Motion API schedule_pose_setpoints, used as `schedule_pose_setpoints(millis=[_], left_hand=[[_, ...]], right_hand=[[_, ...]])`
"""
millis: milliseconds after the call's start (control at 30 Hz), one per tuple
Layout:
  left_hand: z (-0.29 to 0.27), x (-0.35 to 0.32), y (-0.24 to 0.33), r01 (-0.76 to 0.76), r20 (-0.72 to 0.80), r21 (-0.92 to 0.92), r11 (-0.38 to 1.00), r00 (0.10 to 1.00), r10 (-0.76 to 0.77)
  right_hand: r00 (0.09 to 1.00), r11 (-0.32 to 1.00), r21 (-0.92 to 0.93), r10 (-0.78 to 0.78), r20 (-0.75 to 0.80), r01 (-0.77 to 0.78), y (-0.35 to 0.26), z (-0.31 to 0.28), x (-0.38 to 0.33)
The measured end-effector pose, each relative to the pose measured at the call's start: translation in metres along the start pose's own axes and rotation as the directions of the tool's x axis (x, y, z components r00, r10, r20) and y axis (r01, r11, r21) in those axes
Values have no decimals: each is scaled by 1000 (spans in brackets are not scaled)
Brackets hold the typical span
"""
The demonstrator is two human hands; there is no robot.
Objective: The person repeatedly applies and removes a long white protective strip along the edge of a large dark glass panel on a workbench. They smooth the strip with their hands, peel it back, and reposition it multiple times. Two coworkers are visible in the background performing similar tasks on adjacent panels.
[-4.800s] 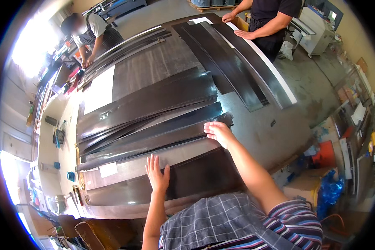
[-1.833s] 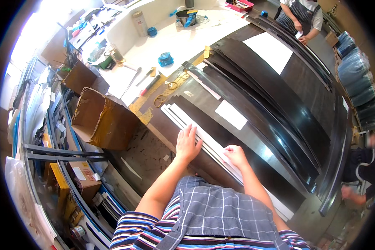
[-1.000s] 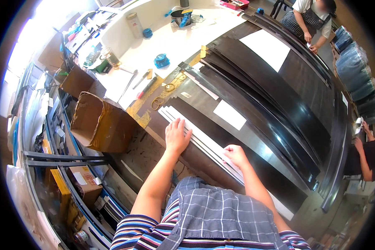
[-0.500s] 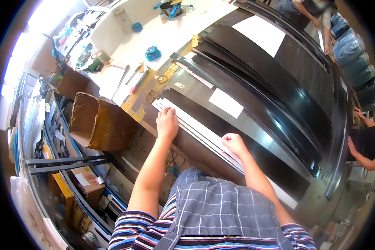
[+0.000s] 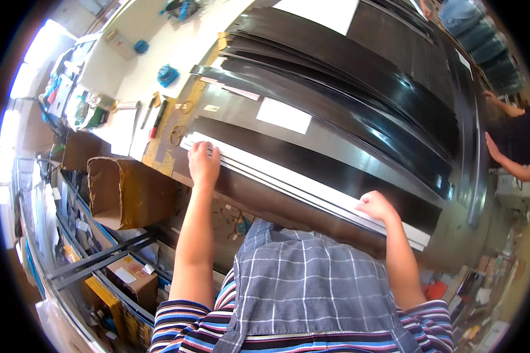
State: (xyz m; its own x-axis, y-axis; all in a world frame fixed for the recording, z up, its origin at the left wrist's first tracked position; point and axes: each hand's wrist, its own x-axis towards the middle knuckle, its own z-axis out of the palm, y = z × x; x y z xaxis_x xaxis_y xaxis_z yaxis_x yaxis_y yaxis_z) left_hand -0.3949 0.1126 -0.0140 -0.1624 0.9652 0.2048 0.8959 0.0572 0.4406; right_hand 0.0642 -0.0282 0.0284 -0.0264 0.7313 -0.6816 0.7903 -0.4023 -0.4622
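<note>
Several long white strips (image 5: 303, 184) lie side by side along the near edge of the worktable, slanting down to the right. My left hand (image 5: 204, 165) curls its fingers over their left end. Far along toward the right end, my right hand (image 5: 377, 207) is closed at the strips, thumb and fingers pinched together at their edge. Just beyond the strips lies a long dark strip (image 5: 335, 176). A white paper rectangle (image 5: 284, 116) rests on the grey sheet behind it.
Stacks of dark glossy strips (image 5: 347, 88) fill the table's far side. A red-handled tool (image 5: 158, 119) and yellow rings (image 5: 176, 135) lie at the left. A cardboard box (image 5: 132, 191) stands left of the table. At right, another person's hand (image 5: 493, 147) shows.
My right hand has slid rightward along the white strips, and my hands are farther apart. My left hand stays at the left end. The whole view has shifted.
</note>
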Motion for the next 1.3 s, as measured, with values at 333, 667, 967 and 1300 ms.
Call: schedule_pose_setpoints(millis=[333, 667, 967, 1300], left_hand=[[6, 2, 4, 5, 58, 98, 995, 998, -11], [13, 3, -5, 7, 125, 149, 989, 992, -26], [16, 2, -7, -2, 109, 156, 988, 994, -16], [29, 2, -19, -39, 79, 153, 987, 997, 27]], right_hand=[[986, 995, -34, 91, -138, -97, 23, 6, -6], [985, 994, -31, 99, -139, -104, 13, 6, -5], [984, 988, -19, 153, -89, -155, 11, 5, 0], [982, 987, -41, 152, -115, -157, 9, 5, 2]])
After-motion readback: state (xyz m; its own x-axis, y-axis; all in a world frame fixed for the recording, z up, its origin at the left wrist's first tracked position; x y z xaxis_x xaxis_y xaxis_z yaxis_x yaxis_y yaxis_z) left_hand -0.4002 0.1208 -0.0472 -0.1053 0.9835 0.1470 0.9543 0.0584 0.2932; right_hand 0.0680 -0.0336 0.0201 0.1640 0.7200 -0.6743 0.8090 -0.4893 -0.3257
